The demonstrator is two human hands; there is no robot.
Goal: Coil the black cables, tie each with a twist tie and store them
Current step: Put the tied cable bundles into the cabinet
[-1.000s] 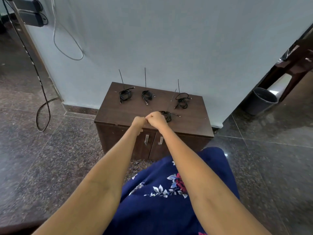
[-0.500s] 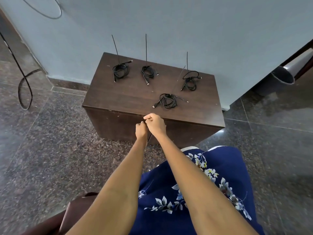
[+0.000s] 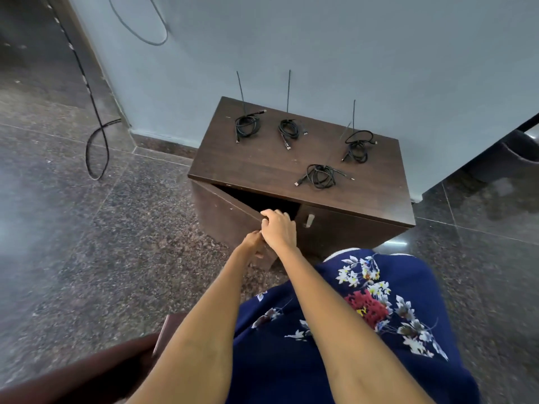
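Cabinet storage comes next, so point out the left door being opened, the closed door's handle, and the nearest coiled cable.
left door (image 3: 230,218), head view, front panel.
handle (image 3: 309,220), head view, middle.
nearest coiled cable (image 3: 320,177), head view, coil.

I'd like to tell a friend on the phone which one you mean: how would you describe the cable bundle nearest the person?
Find the dark brown cabinet against the pale wall. Four black cable coils lie on its top: three in a row near the wall, one alone toward the front edge. That lone front coil is it, above the shut right door, the only one without a thin tie standing behind it.
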